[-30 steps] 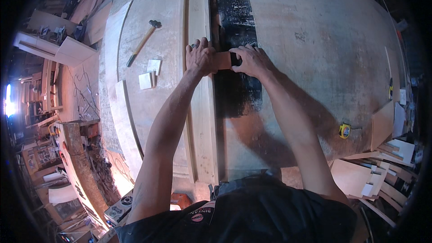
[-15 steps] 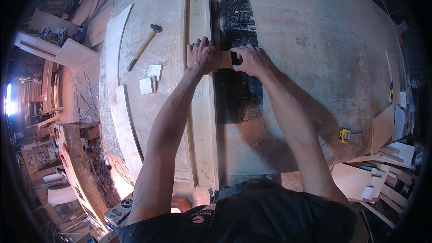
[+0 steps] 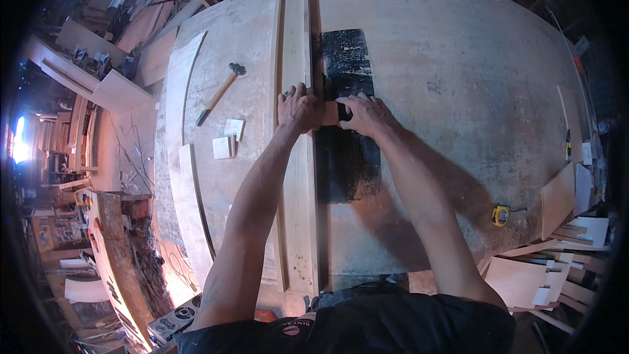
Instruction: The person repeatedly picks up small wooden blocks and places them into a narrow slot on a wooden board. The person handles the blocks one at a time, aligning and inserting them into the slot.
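The left hand [image 3: 301,110] covered the left end of the tan block [image 3: 331,114], so how far it reached over the wooden beam [image 3: 297,223] could not be told. The right hand [image 3: 367,115] half covered the dark piece [image 3: 343,113] beside the block; whether the two were one was unclear. Below that hand, its forearm hid part of the black patch's [image 3: 347,164] right edge. Nearer the body than the hands, the dark shirt [image 3: 393,328] was cut off by the lower edge and mostly covered an orange thing [image 3: 265,315]. Far left of the hands, cluttered scraps [image 3: 49,223] were too small to identify.
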Action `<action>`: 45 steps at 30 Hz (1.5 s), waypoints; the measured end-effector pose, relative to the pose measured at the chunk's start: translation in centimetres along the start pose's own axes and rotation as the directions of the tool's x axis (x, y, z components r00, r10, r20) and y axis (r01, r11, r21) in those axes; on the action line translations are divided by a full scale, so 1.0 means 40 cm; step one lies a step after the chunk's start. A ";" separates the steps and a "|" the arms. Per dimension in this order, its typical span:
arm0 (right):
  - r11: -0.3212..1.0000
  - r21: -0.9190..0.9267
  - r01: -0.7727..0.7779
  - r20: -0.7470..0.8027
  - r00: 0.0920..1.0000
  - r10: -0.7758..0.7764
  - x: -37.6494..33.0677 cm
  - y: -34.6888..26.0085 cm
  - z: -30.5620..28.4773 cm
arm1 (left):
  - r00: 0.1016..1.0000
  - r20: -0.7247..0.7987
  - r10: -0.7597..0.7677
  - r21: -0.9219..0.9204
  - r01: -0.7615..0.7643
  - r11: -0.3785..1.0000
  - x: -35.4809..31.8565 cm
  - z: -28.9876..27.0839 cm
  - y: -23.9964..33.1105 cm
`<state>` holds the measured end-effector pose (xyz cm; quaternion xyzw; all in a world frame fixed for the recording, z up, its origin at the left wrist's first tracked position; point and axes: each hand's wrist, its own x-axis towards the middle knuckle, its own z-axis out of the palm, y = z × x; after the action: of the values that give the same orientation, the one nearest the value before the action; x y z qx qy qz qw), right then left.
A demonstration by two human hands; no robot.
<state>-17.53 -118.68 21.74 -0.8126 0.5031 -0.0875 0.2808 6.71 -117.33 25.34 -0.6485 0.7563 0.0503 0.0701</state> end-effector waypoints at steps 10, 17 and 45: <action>0.987 0.151 0.054 0.058 0.996 -0.063 -0.195 -0.026 0.060 | 0.984 -0.021 0.176 -0.193 -0.177 0.965 -0.205 0.042 -0.013; 0.690 0.684 0.235 -0.253 0.964 -0.079 -0.462 -0.153 0.105 | 0.972 0.131 0.194 -0.922 0.047 0.384 -0.459 -0.003 0.026; 1.000 0.011 0.024 -0.119 0.993 -0.022 -0.329 -0.097 0.178 | 0.995 -0.082 -0.056 -0.122 0.046 0.991 -0.388 0.101 0.088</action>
<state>-17.81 -103.32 19.82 -0.8099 0.5090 -0.1423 0.2543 5.72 -101.01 23.96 -0.6723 0.7374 0.0659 -0.0002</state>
